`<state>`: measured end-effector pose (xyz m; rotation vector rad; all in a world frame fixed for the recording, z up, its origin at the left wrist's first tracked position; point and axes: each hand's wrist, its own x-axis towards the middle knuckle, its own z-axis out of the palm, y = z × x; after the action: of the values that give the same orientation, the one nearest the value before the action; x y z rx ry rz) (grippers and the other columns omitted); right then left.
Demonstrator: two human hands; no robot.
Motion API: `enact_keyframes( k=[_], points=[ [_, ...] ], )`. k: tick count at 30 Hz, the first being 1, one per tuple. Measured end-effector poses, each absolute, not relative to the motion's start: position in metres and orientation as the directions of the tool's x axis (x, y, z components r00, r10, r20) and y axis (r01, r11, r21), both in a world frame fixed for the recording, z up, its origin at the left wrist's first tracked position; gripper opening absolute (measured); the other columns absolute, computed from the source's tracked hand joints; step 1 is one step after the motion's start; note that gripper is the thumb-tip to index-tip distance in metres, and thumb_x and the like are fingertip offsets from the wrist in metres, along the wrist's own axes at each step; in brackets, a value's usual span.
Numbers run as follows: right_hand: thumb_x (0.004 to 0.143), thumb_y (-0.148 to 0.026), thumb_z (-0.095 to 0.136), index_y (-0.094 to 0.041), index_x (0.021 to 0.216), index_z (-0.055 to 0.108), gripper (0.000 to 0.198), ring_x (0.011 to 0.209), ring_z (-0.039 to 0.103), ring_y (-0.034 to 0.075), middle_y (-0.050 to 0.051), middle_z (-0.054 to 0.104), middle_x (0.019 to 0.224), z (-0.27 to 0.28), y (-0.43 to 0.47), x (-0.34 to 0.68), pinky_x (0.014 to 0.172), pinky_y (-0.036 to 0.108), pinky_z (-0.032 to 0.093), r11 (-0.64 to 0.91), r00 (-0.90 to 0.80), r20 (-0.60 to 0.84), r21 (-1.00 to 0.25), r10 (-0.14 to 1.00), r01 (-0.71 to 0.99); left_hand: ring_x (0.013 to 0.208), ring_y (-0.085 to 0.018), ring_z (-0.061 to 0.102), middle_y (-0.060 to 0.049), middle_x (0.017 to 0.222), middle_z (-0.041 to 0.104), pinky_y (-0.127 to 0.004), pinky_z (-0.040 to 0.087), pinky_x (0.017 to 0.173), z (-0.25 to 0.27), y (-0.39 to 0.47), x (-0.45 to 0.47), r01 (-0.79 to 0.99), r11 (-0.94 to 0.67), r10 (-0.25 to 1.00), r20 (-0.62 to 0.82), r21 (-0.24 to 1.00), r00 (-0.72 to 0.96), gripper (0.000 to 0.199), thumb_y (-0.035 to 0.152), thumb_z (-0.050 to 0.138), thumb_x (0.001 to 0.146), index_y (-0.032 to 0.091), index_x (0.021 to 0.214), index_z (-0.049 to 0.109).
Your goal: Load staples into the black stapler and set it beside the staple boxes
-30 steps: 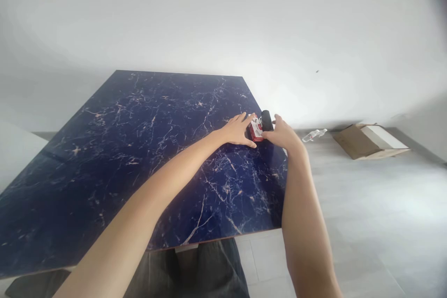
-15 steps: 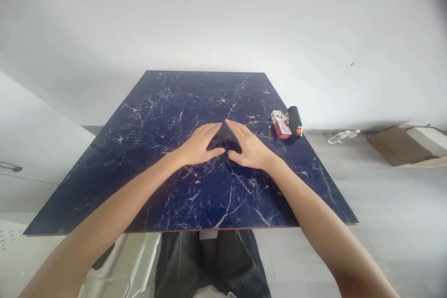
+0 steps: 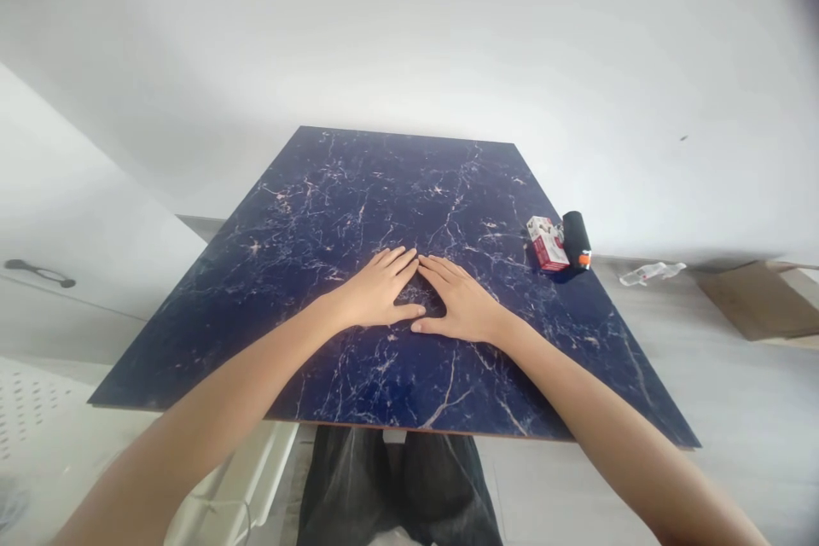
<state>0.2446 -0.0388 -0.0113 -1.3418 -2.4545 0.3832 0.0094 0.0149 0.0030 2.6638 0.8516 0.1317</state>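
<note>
My left hand (image 3: 381, 287) lies palm down on the dark blue, marble-patterned table (image 3: 384, 188), fingers stretched out and thumb spread. Beside it my right hand (image 3: 464, 300) rests in the same way, mirrored. The fingertips of both hands meet or nearly meet, and so do the thumbs, framing a small patch of tabletop. Neither hand holds anything. To the right of my right hand, near the table's right edge, sits a red and white box (image 3: 548, 244). A black cylinder with an orange spot (image 3: 577, 240) lies against that box.
On the floor at the right are a clear plastic bottle (image 3: 651, 274) and an open cardboard box (image 3: 761, 299). A white wall (image 3: 409, 34) stands behind the table. A white cabinet with a dark handle (image 3: 39, 273) is at the left. A white perforated surface (image 3: 38, 418) shows at the lower left.
The view has turned, so the table and its items sit further right. My hands have drawn closer together, fingertips now meeting or nearly so, and lie flatter on the tabletop.
</note>
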Motion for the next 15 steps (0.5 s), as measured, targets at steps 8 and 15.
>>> enact_keyframes(
  k=[8,15],
  points=[
    [0.092,-0.076,0.059,-0.016,0.164,0.038,0.096,0.160,0.029,0.039,0.021,0.033,0.171,-0.0024,-0.0393,0.2433,0.128,0.063,0.028,0.517,-0.525,0.090,-0.376,0.846,0.769,0.164,-0.036,0.013,-0.015,0.176,0.017,-0.056,0.013,0.133,-0.0051,0.0176,0.0050,0.534,-0.772,0.574,0.016,0.346,0.819,0.090,0.071,0.045,0.101,0.015,0.169,0.027],
    [0.095,-0.074,0.056,-0.015,0.165,0.036,0.094,0.161,0.026,0.038,0.020,0.030,0.172,-0.0026,-0.0399,0.2442,0.130,0.062,0.026,0.519,-0.534,0.078,-0.387,0.842,0.762,0.165,-0.035,0.009,-0.013,0.177,0.012,-0.054,0.011,0.134,0.0005,0.0151,0.0070,0.567,-0.748,0.591,-0.045,0.346,0.806,0.089,0.071,0.040,0.102,0.015,0.169,0.024]
  ],
)
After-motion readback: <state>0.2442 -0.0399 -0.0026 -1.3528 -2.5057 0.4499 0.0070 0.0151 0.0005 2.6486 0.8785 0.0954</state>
